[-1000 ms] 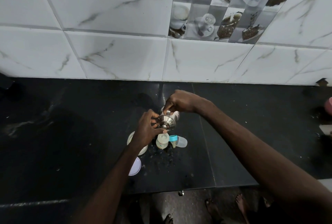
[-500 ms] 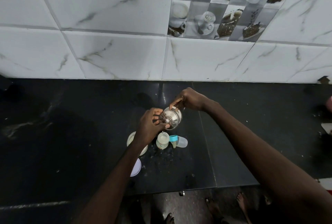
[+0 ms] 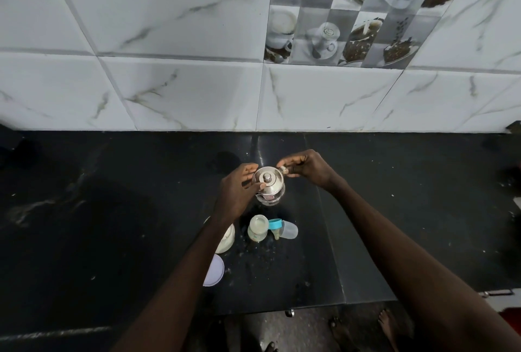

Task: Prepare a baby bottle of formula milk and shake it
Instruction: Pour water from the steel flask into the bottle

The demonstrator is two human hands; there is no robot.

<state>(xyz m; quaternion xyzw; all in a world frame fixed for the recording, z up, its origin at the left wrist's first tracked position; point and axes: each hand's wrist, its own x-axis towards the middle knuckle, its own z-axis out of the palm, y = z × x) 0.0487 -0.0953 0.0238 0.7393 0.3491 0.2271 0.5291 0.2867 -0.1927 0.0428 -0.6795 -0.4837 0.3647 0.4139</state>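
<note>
A small steel kettle [image 3: 269,186] with a knobbed lid stands upright on the black counter [image 3: 112,210]. My left hand [image 3: 238,190] rests against its lid and left side. My right hand [image 3: 306,168] grips the kettle's handle at its right rim. In front of it stands the open baby bottle [image 3: 257,228] with pale liquid inside. The bottle's blue ring with teat [image 3: 275,224] and its clear cap [image 3: 289,231] lie beside the bottle on the right.
A white formula tub [image 3: 227,240] sits under my left forearm, its white lid [image 3: 214,270] lying nearer the counter edge. Spilled drops speckle the counter around the bottle. A tiled wall [image 3: 197,92] backs the counter. Bare feet show on the floor below.
The kettle was tilted over the bottle; it has swung back upright and now sits on the counter behind the bottle. Both hands stayed on it.
</note>
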